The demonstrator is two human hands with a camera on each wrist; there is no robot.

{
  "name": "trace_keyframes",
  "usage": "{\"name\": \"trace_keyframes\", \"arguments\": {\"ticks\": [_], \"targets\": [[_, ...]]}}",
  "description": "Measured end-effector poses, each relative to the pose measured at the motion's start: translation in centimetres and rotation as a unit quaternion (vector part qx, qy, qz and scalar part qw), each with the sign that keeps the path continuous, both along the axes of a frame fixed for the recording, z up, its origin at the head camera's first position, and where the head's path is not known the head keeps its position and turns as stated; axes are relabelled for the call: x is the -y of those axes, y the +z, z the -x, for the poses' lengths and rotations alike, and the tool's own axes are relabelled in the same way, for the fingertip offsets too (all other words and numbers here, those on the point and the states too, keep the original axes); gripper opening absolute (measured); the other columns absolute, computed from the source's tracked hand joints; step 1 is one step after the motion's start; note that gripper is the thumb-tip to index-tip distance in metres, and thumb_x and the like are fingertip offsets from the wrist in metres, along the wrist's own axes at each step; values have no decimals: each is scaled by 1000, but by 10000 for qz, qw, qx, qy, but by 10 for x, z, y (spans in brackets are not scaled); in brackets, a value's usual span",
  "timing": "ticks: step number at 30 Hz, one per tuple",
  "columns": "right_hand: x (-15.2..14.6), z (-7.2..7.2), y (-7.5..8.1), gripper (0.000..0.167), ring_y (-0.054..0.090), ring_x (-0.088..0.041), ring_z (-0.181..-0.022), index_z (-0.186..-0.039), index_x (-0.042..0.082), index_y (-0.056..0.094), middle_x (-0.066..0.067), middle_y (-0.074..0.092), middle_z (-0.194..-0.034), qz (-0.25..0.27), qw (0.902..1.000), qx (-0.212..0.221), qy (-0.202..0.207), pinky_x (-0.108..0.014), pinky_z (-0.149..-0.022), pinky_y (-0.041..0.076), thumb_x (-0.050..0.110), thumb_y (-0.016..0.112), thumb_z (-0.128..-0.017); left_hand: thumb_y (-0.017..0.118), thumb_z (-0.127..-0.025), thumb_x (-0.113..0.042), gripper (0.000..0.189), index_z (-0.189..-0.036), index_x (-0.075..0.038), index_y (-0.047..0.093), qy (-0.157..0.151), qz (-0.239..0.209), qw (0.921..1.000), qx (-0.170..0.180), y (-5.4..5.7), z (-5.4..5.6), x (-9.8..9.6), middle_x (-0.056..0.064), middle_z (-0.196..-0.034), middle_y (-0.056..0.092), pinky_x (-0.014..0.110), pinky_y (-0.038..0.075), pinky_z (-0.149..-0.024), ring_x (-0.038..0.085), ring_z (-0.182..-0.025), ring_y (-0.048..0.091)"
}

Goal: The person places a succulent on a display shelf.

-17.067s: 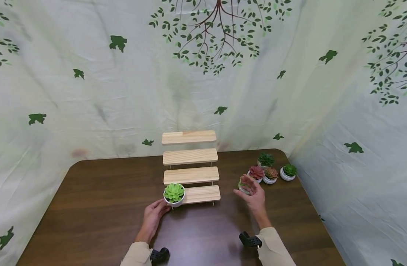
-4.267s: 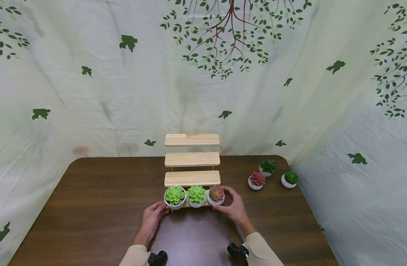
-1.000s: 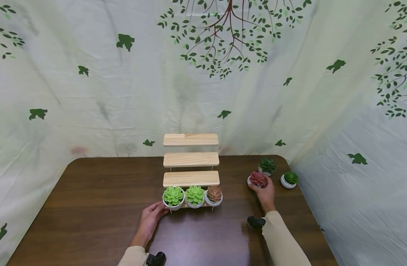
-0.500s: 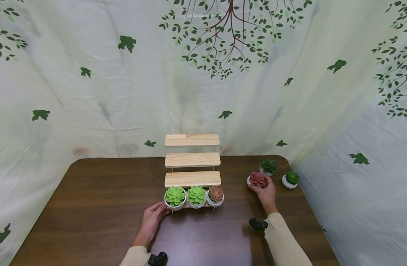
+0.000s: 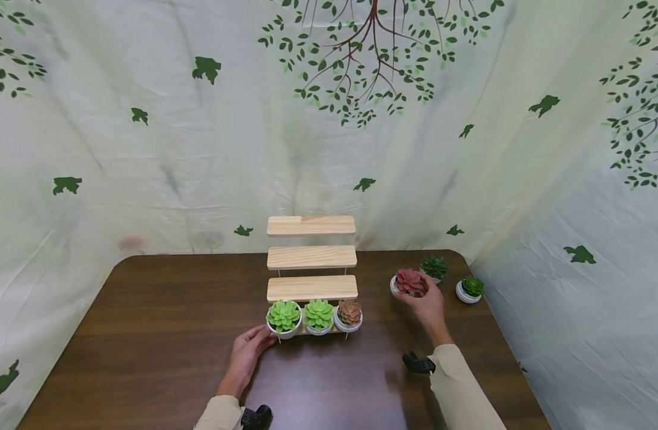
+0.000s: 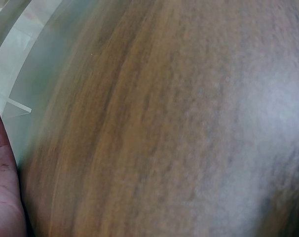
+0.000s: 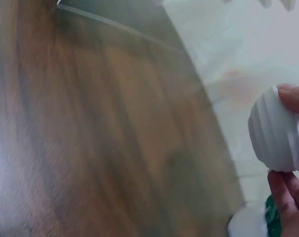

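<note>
My right hand (image 5: 427, 303) grips the white pot (image 7: 275, 133) of a red artificial succulent (image 5: 409, 282), raised over the table's right side. In the right wrist view the thumb and fingers are on opposite sides of the ribbed pot. A tiered shelf stand (image 5: 312, 288) with pale wooden boards stands mid-table. Its lowest board bears a large light green succulent (image 5: 283, 316), a smaller light green one (image 5: 318, 314) and a brownish one (image 5: 349, 313). My left hand (image 5: 246, 355) holds the left front end of that board; its fingertips are partly hidden.
A dark green potted succulent (image 5: 433, 267) stands just behind my right hand, and another green one (image 5: 471, 289) near the right edge of the brown wooden table (image 5: 162, 334). A leaf-printed cloth (image 5: 226, 149) hangs behind. Clear legs support the boards.
The brownish succulent, held at the lowest board earlier, now stands there released. My right hand moved to the red succulent and has lifted it slightly leftward. My left hand stays at the stand.
</note>
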State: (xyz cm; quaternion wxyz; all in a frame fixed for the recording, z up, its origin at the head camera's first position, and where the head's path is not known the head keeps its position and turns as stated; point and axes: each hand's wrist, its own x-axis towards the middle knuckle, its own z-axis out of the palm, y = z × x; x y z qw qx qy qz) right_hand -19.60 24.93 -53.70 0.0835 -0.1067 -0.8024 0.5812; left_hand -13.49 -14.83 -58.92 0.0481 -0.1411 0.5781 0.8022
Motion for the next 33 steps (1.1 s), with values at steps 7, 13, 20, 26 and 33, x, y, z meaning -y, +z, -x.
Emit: {"name": "trace_keyframes", "arguments": {"ticks": [7,13,20,26,33], "targets": [[12,-1,22,73,56,-32,-115,-130,2,51,-20,57,-128,-411,9986,-128,295,-47,-100,46,17,88,-69,56,-95,-2,11,-96,-1,67,-44,-129,9997,-204,-2,0,0,-2,-84,68,22,56,-76,8,-78,65],[26,-1,42,74,56,-30,-113,-129,0,51,-19,57,-127,-314,9981,-197,501,-42,-96,48,10,89,-66,56,-95,-2,12,-92,-6,68,-56,-222,9994,-267,-4,0,0,-3,-83,69,22,56,-76,8,-78,65],[45,2,62,68,58,-31,-109,-125,-1,55,-20,59,-123,-198,9946,-415,933,-42,-93,49,9,88,-67,57,-95,-2,12,-93,-5,68,1,-174,9997,-182,-3,-1,1,-3,-83,69,23,56,-76,8,-78,65],[67,5,74,65,59,-27,-105,-124,0,56,-17,60,-120,-250,9919,-445,1160,-36,-89,51,8,88,-67,57,-95,-2,10,-95,-2,67,45,-143,9999,-66,-1,-1,0,-2,-84,68,23,56,-76,9,-77,65],[94,9,81,65,61,-25,-100,-122,-1,58,-16,63,-115,-431,9867,-664,1419,-34,-86,53,4,88,-65,56,-95,-1,11,-100,2,66,58,-128,9999,-32,-2,1,1,-1,-85,68,24,56,-78,9,-79,65]]}}
